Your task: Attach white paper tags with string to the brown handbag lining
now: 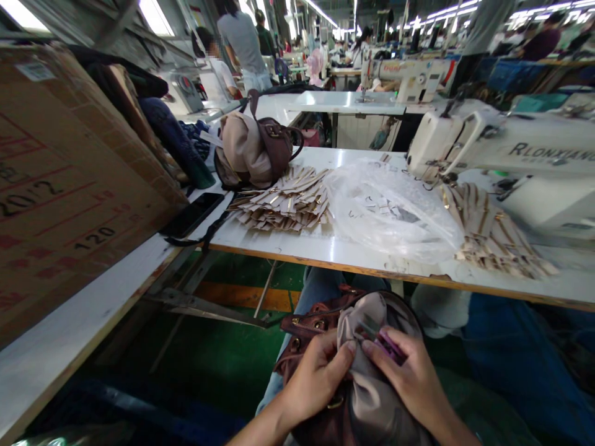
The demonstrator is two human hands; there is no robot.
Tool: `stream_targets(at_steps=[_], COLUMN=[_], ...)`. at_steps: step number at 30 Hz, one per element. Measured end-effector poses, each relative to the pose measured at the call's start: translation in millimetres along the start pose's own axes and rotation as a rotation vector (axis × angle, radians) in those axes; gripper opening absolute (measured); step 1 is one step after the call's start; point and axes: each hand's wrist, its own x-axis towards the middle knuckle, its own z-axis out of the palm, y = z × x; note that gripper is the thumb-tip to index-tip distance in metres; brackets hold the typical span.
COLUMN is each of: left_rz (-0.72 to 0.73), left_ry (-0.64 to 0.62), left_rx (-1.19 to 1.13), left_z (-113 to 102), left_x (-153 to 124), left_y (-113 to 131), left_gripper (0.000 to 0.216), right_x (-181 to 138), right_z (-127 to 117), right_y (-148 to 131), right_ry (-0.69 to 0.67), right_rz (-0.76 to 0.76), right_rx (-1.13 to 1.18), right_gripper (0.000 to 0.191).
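A dark brown handbag [310,322] with zips and metal rings lies across the lap, its beige lining [372,384] pulled up and out. My left hand [320,371] is closed, pinching a fold of that lining between thumb and fingers. Close beside it, my right hand [409,365] is wrapped round purple thread snips [390,345]. The blades of the snips point left toward the pinched fold and are blurred, so I cannot tell whether they touch the cloth.
On the white table [279,244] are a pile of beige zip strips [288,201], a clear plastic bag [395,210], another brown bag [274,145] and more strips [493,229] by a sewing machine [520,142]. A carton [83,173] and a phone [198,214] are at left.
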Motion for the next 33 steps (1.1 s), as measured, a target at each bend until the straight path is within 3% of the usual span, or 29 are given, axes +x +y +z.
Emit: stream_targets(at_steps=[3, 11, 19, 23, 27, 33], left_rz=[0.006, 0.058, 0.103, 0.085, 0.012, 0.014], left_ry=[0.012, 0.046, 0.123, 0.112, 0.085, 0.056], left_rx=[0.109, 0.213, 0.303, 0.264, 0.123, 0.049], left_z=[1, 8, 12, 11, 7, 4], left_x=[0, 1, 1, -1, -3, -4], left_y=[8, 10, 14, 10, 2, 0], left_gripper=[0.027, 0.022, 0.023, 0.023, 0.025, 0.031], right_x=[3, 3, 0, 2, 4, -11], right_z=[0, -4, 10, 13, -1, -17], right_y=[-5, -12, -2, -2, -11, -11], right_ry=[-0.082, -0.024, 0.201, 0.223, 0.106, 0.118], right_rz=[-0.009, -0.184, -0.378, -0.321, -0.193, -0.337], right_rx=[0.010, -0.269, -0.294, -0.254, -0.227, -0.260], right_gripper=[0.024, 0.008, 0.006, 0.009, 0.016, 0.016])
